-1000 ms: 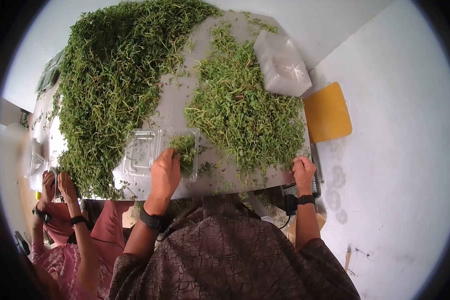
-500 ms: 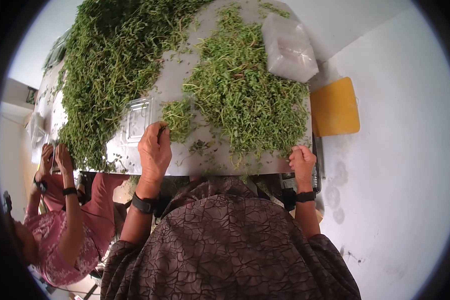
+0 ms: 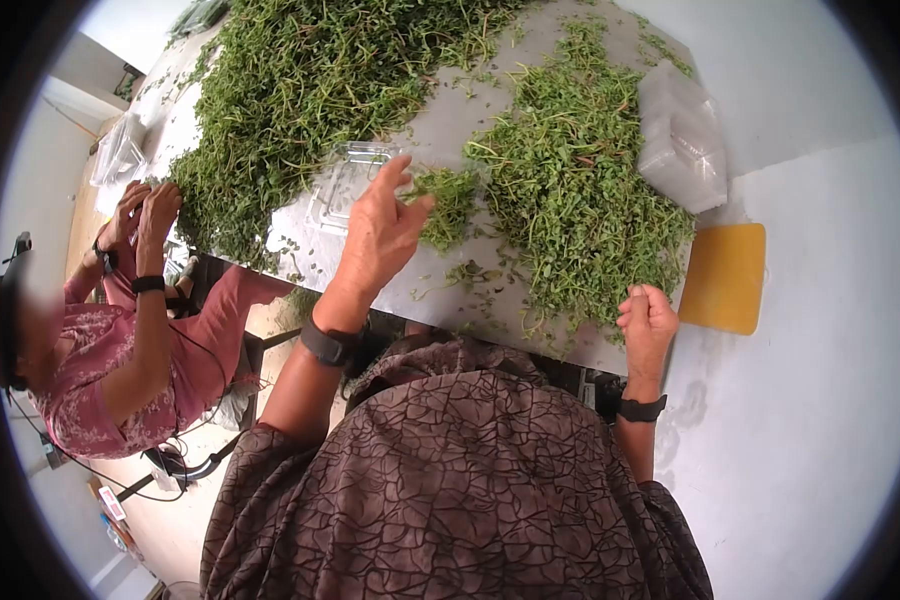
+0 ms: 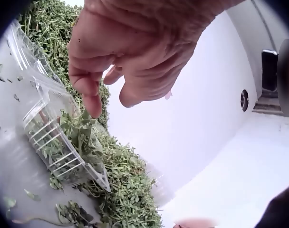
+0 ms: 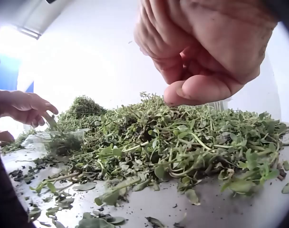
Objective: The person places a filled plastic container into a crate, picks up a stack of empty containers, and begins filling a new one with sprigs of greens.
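My left hand [image 3: 382, 225] hovers above a clear plastic clamshell box [image 4: 63, 152], fingers spread and thumb apart. Small-leaved green sprigs [image 3: 445, 205] fill one half of the box; its lid [image 3: 325, 205] lies folded out to the left. In the left wrist view a fingertip hangs right over the leaves at the box's rim. At the near right edge of a loose heap of the same greens [image 3: 580, 170] is my right hand [image 3: 648, 318]. Its fingers are curled in, thumb against the forefinger, and nothing shows between them.
A bigger heap of greens [image 3: 310, 90] covers the table's far left. Stacked clear boxes [image 3: 682, 140] stand at the right, near a yellow chair [image 3: 725, 278]. To my left, another person [image 3: 130, 350] works at the table edge. Loose leaves [image 5: 99, 221] lie along the near edge.
The left hand's fingers were bunched at the greens in the box; now they are spread above it. The right hand stays curled by the heap. The head view has swung leftward.
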Motion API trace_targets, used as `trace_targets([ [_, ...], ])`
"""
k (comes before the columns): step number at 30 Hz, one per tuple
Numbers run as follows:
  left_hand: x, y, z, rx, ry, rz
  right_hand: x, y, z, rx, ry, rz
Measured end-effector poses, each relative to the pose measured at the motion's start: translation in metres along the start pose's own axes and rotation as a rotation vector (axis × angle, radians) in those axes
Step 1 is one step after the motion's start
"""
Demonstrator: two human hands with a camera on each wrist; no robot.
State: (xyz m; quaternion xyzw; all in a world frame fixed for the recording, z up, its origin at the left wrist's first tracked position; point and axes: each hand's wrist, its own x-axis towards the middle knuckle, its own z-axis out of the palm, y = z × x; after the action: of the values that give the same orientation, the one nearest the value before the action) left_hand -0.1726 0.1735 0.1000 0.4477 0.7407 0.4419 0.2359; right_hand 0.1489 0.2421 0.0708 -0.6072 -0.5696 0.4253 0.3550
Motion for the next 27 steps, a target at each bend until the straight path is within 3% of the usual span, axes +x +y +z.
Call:
trace_targets([
  [5, -0.002, -0.014, -0.016, 0.074, 0.178, 0.213, 0.001, -0.003, 0.0, -0.024, -0.008, -0.023],
  [7, -0.011, -0.026, -0.021, 0.131, 0.174, 0.311, 0.003, -0.001, 0.001, -0.035, -0.003, -0.032],
  [10, -0.031, -0.025, -0.016, 0.278, -0.018, 0.328, 0.003, 0.004, 0.005, -0.012, 0.029, -0.073],
  [12, -0.039, -0.024, -0.008, 0.468, -0.135, 0.393, 0.003, 0.003, 0.012, -0.334, 0.093, -0.349],
  [15, -0.037, -0.03, 0.001, 0.591, -0.198, 0.47, 0.0, -0.016, 0.026, -0.527, 0.111, -0.477],
  [19, -0.024, -0.04, 0.0, 0.684, -0.21, 0.505, 0.001, -0.016, 0.034, -0.655, 0.021, -0.521],
  [23, -0.013, -0.034, -0.016, 0.656, -0.22, 0.491, -0.002, -0.013, 0.036, -0.634, 0.056, -0.458],
  [27, -0.016, -0.031, -0.018, 0.482, -0.151, 0.62, -0.007, -0.02, 0.039, -0.662, 0.048, -0.391],
])
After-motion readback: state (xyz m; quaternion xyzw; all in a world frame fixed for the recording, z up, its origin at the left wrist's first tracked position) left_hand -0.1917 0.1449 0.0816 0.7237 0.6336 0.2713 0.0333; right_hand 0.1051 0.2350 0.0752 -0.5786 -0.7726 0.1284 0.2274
